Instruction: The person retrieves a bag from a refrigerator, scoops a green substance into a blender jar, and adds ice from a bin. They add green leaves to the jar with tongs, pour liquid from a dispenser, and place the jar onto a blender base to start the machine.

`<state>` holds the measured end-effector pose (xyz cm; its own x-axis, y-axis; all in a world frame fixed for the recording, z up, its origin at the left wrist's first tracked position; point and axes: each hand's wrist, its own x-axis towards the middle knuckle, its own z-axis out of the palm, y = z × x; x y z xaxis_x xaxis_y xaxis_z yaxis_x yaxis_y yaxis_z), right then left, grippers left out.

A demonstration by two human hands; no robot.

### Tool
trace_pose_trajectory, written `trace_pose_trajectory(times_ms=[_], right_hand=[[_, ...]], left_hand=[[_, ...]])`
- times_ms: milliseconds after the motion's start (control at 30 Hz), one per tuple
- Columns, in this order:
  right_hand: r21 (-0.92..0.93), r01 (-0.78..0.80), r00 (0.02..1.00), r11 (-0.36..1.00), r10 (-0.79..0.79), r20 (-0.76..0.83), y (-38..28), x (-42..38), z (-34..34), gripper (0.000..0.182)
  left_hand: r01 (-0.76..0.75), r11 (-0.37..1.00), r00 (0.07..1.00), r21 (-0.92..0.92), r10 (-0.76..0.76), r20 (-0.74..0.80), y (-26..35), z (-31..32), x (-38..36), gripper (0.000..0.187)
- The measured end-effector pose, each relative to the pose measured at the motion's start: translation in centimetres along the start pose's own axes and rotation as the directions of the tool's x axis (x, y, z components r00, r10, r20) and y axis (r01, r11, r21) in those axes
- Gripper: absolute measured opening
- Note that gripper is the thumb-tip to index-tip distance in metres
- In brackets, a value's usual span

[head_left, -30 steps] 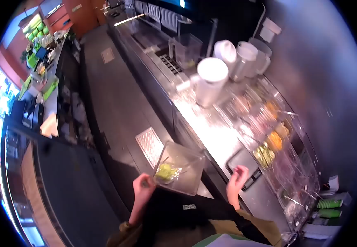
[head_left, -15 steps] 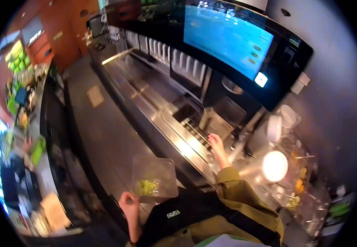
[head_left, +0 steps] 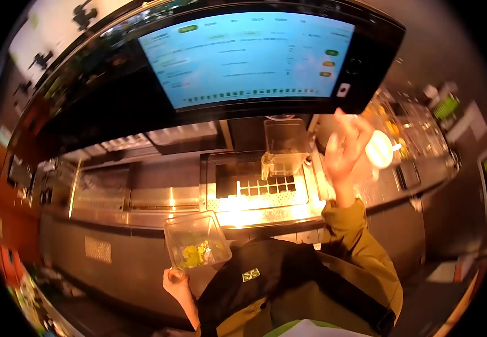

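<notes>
Here's the clear tub (head_left: 177,229), lower centre-left of the frame, leafy green pieces (head_left: 196,254) inside, and the left hand (head_left: 177,282) is curled tight at its lower corner, seemingly round a handle. Over to the right hand (head_left: 347,147): fingers apart and loosely bent, nothing visible in it, up just by the lower right edge of the big screen (head_left: 249,62). So the step looks like carrying the tub while reaching toward that screen; the moment seems to call for a level tub and a clean fingertip. Half a second ago that hand was lower, near the clear jug (head_left: 285,154) mid-frame; now the screen fills the top.
</notes>
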<state>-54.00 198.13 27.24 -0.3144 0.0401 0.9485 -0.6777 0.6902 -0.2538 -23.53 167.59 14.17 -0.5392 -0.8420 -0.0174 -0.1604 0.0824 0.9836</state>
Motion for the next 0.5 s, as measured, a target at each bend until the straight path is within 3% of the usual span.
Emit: trace_pose_trajectory(times_ms=[33,100,300,433,467,500], right_hand=[[-0.061,0.044,0.994,0.997,-0.050,-0.098,-0.6,1.9,0.1,0.038],[-0.255,0.043,0.995,0.966,-0.064,-0.075,-1.8,4.7,0.7,0.041],[-0.372,-0.006,0.996,0.928,-0.026,-0.081,-1.8,6.9,3.0,0.041],[-0.341,0.003,0.994,0.940,-0.042,-0.106,-2.6,5.7,2.1,0.041],[-0.129,0.021,0.983,0.991,-0.044,-0.180,-2.8,4.0,1.8,0.036],[0.067,-0.068,0.982,0.995,0.079,-0.175,-2.9,1.2,2.0,0.031]], left_hand=[[-0.007,1.000,0.999,-0.015,0.008,0.045,0.5,0.0,1.5,0.022],[-0.013,0.999,0.993,-0.051,0.019,0.119,1.3,0.2,3.7,0.023],[0.009,0.992,0.980,-0.123,0.015,0.197,2.6,1.2,6.8,0.025],[0.073,0.984,0.977,-0.165,-0.037,0.212,3.2,2.8,6.4,0.025],[0.085,0.985,0.969,-0.149,-0.046,0.244,3.2,3.1,6.4,0.025],[0.057,0.992,0.967,-0.110,-0.027,0.254,3.3,3.7,6.2,0.023]])
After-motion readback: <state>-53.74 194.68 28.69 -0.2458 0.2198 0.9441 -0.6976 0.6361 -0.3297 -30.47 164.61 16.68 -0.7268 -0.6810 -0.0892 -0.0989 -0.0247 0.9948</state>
